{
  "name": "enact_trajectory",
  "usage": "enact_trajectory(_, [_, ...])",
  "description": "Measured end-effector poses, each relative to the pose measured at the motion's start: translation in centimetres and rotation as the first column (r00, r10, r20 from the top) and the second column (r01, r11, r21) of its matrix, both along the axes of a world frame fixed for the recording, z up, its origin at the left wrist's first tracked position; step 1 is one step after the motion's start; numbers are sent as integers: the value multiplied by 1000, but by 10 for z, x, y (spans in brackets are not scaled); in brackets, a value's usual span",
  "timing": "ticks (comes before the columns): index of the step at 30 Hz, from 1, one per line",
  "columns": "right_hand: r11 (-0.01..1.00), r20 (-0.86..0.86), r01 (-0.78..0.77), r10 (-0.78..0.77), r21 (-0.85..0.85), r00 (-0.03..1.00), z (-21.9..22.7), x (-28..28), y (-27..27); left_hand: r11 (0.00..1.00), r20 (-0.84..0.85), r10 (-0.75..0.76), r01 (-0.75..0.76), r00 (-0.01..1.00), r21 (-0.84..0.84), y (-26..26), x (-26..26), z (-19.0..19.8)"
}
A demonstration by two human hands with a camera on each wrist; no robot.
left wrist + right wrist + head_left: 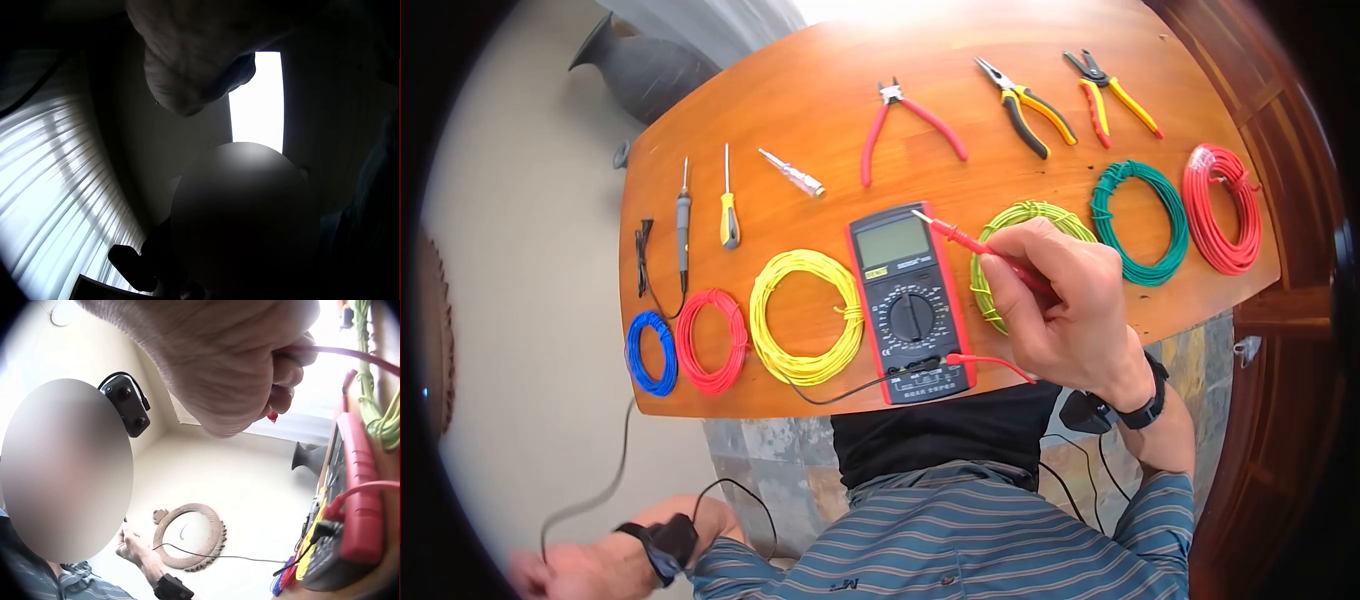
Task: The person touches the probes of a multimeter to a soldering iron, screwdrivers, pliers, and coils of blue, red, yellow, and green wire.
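My right hand [1065, 300] pinches a red test probe [960, 238] between thumb and fingers, its metal tip over the top edge of the multimeter [911, 300]. The red lead [350, 352] leaves that fist in the right wrist view. The multimeter lies on the table with red and black plugs in its lower sockets. Off the table at lower left, my left hand [565, 575], blurred, grips the end of the black test lead [615, 480]. Raised and curled in the right wrist view, the left hand [132, 542] mostly hides what it holds.
Wire coils line the wooden table's [820, 215] near side: blue [651, 375], red [690, 370], yellow [772, 360], yellow-green [983, 290], green [1104, 240] and another red [1200, 230]. Behind lie a soldering iron [683, 230], screwdrivers [729, 220], cutters [872, 140] and pliers [1028, 125].
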State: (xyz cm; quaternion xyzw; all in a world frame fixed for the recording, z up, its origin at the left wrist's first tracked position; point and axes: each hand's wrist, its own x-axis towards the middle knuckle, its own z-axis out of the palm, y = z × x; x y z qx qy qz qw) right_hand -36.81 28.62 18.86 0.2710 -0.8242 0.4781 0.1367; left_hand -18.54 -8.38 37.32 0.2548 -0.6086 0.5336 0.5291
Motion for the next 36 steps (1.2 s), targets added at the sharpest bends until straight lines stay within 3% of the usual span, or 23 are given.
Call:
enact_trajectory(1, [1000, 1, -14, 14, 0, 1000, 3, -1, -6, 833, -172, -531, 548, 830, 70, 17, -9, -11])
enact_trajectory(2, [996, -11, -82, 81, -40, 997, 5, -1, -13, 393, -350, -857, 919, 378, 31, 33, -20, -18])
enact_trajectory(3, [986, -27, -149, 147, -78, 989, 7, -1, -21, 489, -205, -832, 856, 515, 166, 22, -7, -26])
enact_trajectory(5, [983, -42, -177, 175, -55, 984, 6, 0, -36, 283, -344, -803, 819, 487, 499, 14, 3, -61])
enact_trajectory(6, [976, -34, -212, 213, 44, 976, 4, 1, -41, -86, -632, -678, 813, 376, 576, 27, -8, -80])
enact_trajectory(7, [959, -25, -245, 251, 143, 968, 2, 1, -46, -122, -501, -666, 582, 552, 804, 27, -8, -91])
enact_trajectory(9, [942, 0, -262, 268, 211, 963, 0, 2, -56, -251, -310, -829, 186, 465, 950, 25, -34, -106])
enact_trajectory(11, [898, 30, -282, 289, 339, 957, -3, 3, -64, -295, -270, -829, 29, 489, 955, 30, -54, -122])
enact_trajectory(12, [894, 30, -290, 298, 341, 954, -5, 3, -67, -296, -272, -824, 32, 496, 955, 28, -61, -133])
enact_trajectory(14, [881, 31, -273, 283, 387, 959, -8, 3, -72, -407, -373, -787, 42, 491, 912, 22, -72, -155])
enact_trajectory(19, [862, 40, -260, 269, 436, 962, -11, 5, -79, -381, -315, -799, -27, 512, 924, 10, -86, -176])
enact_trajectory(22, [858, 54, -249, 252, 450, 966, -8, 4, -81, -345, -316, -776, 52, 546, 937, 7, -87, -182])
enact_trajectory(28, [875, 52, -250, 251, 415, 967, -10, 5, -84, -457, -403, -756, 26, 516, 889, 3, -82, -186])
enact_trajectory(33, [865, 53, -258, 262, 430, 964, -11, 6, -83, -345, -336, -761, 92, 554, 934, 1, -84, -189])
enact_trajectory(36, [886, 26, -232, 243, 402, 970, -10, 7, -84, -372, -377, -743, 126, 553, 919, 4, -83, -188])
